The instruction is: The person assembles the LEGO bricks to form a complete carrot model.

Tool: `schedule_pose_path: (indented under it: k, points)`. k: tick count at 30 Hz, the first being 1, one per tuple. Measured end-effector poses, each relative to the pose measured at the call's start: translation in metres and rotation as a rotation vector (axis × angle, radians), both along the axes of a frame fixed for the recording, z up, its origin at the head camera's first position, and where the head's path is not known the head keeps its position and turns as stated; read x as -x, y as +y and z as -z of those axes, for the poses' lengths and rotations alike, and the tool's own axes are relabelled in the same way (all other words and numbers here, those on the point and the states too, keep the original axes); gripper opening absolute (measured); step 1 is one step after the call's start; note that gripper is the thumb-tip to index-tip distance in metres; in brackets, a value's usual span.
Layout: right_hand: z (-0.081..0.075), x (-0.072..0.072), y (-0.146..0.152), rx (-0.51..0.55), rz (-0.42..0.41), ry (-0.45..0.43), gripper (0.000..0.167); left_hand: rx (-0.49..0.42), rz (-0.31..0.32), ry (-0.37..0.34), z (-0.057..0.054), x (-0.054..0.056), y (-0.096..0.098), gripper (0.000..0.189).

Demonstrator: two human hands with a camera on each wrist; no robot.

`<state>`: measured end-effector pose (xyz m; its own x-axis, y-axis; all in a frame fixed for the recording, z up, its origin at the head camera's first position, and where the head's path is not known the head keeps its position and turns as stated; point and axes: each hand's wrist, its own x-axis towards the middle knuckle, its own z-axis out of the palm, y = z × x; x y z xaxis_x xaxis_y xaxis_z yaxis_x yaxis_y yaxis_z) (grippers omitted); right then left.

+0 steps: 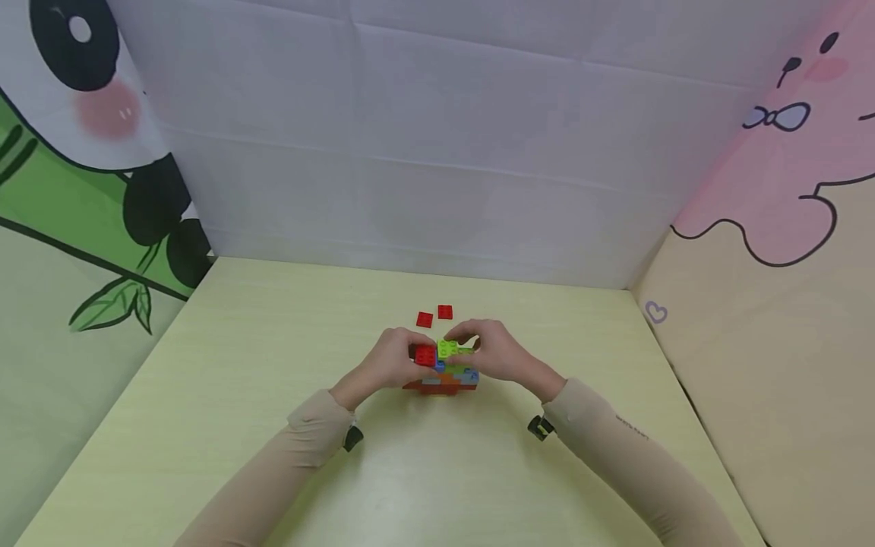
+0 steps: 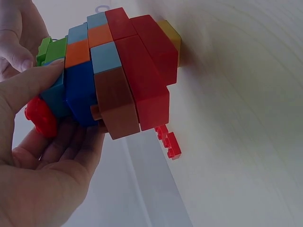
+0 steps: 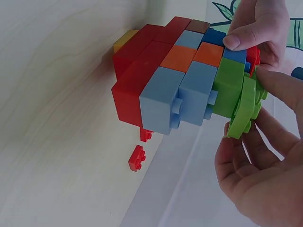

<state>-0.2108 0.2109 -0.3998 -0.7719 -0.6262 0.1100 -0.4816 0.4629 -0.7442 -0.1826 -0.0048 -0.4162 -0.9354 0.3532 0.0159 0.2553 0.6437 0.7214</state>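
Note:
A stack of colourful toy bricks [image 1: 440, 386] stands on the table between the hands, widening from a yellow base through red layers to light blue, orange, brown and dark blue bricks. My left hand [image 1: 394, 358] grips its upper left part, thumb on a blue brick [image 2: 56, 92] and fingers round the far side. Beside that thumb, a red brick [image 1: 425, 355] sits at the top. At the upper right, my right hand [image 1: 497, 351] pinches a lime green brick [image 3: 244, 109] between thumb and fingers. It lies against a darker green brick [image 3: 228, 85]; whether it is fully seated I cannot tell.
Two loose red bricks [image 1: 424, 320] [image 3: 137, 158] lie on the pale wooden table [image 1: 287, 319] just behind the stack. A white sheet [image 1: 410, 213] hangs at the table's back edge. Printed panels with cartoon animals flank the left and right sides.

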Motion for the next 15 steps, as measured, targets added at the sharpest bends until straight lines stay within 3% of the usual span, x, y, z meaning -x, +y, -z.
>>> schedule_pose_path:
  k: [15]
  points:
    - [0.0077,-0.0061,-0.0022,-0.005,0.027,0.038,0.031,0.017,-0.001,-0.007,-0.0005,-0.0004,-0.0005,0.032]
